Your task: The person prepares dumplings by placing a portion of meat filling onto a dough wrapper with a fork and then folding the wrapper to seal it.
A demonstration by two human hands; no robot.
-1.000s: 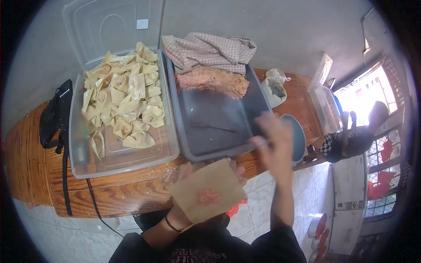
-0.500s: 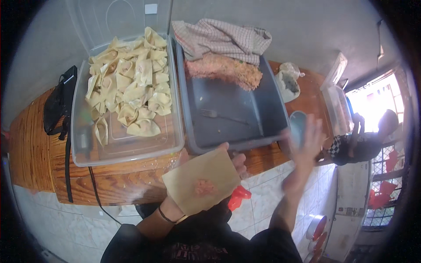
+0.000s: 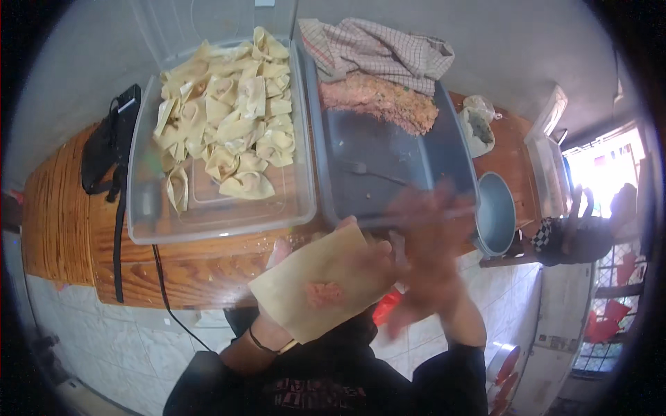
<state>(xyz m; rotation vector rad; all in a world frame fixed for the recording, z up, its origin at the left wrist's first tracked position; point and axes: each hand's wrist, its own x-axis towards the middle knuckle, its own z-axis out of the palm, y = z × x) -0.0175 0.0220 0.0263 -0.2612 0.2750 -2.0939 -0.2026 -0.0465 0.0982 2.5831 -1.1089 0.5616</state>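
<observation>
A square yellow wonton wrapper [image 3: 326, 267] lies over the palm of my left hand [image 3: 275, 331], whose fingertips show around its edges. On the wrapper sits a small dab of pink minced meat filling [image 3: 324, 294]. My right hand [image 3: 433, 260] is smeared by motion, just right of the wrapper and at the near edge of the grey tub [image 3: 409, 222]. Inside that tub, a long mound of minced filling [image 3: 378, 100] rests at the far side, and a fork [image 3: 374, 172] lies on the bottom. Many folded wontons [image 3: 222, 118] fill the clear plastic box [image 3: 222, 232] on the left.
A checked cloth [image 3: 378, 52] covers the tub's far edge. Right of the tub stand a blue-grey bowl [image 3: 496, 215] and a plastic bag [image 3: 479, 132]. A black strapped bag [image 3: 104, 156] lies on the wooden table [image 3: 62, 208] at left. Another person [image 3: 590, 222] is at far right.
My right hand has swung left from beside the bowl toward the wrapper. My left hand still holds the wrapper with its filling. The view has shifted, so the containers appear farther right and slightly higher.
</observation>
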